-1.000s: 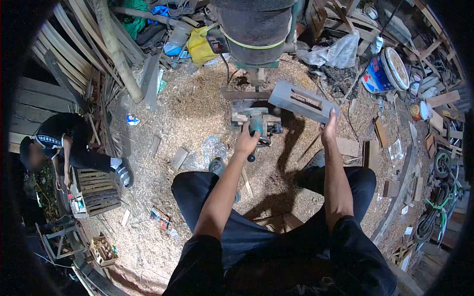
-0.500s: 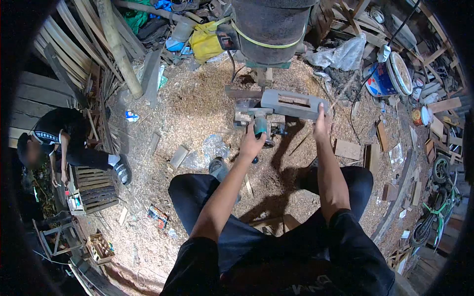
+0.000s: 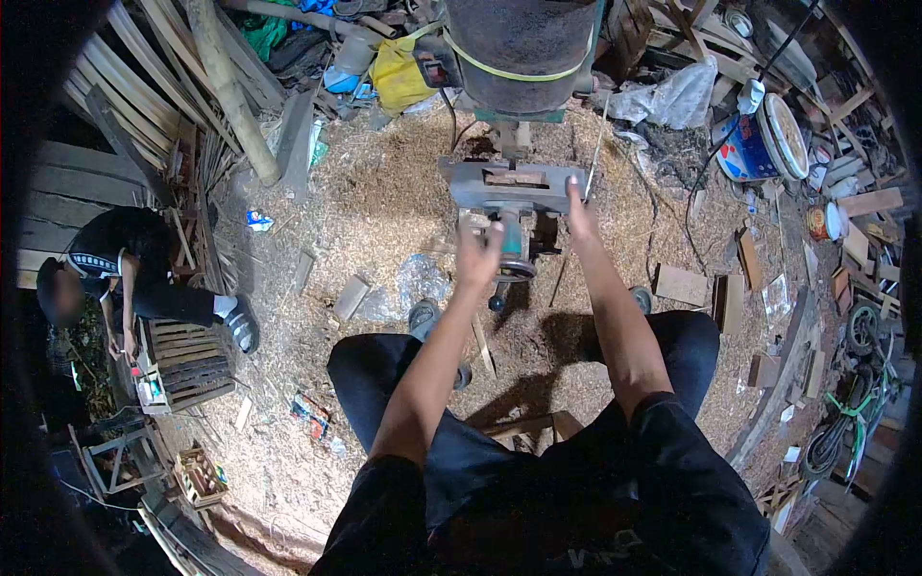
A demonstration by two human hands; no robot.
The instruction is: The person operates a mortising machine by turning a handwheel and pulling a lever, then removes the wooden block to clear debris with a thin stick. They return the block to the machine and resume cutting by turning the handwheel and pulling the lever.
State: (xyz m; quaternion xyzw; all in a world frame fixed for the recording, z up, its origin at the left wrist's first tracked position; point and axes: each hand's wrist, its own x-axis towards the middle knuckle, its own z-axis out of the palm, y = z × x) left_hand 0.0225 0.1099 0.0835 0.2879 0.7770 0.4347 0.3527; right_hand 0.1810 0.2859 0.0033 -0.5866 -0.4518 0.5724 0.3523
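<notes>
A grey wooden block [image 3: 562, 198] with a rectangular slot cut in it lies across the machine's vise, below a large dark cylindrical housing [image 3: 519, 58]. My right hand [image 3: 582, 219] is at the block's right end, its thumb up against that end; its other fingers are mostly hidden. Just left of the vise's green body [image 3: 511, 233], my left hand [image 3: 474, 255] is slightly blurred, thumb and fingers apart and holding nothing. A handwheel [image 3: 517, 270] with a dark knob sits between my two hands, nearer to the left one.
Wood shavings cover the floor [image 3: 375, 206]. At the left, another person [image 3: 120, 259] sits bent over near a slatted crate [image 3: 192, 360]. Offcuts such as a wooden board [image 3: 680, 286] lie at the right, below a paint bucket [image 3: 749, 149]. A cable [image 3: 706, 173] runs down there.
The slotted block has moved left and now lies squarely across the vise. My right hand has moved left with it, while my left hand has come off the green vise body, fingers spreading.
</notes>
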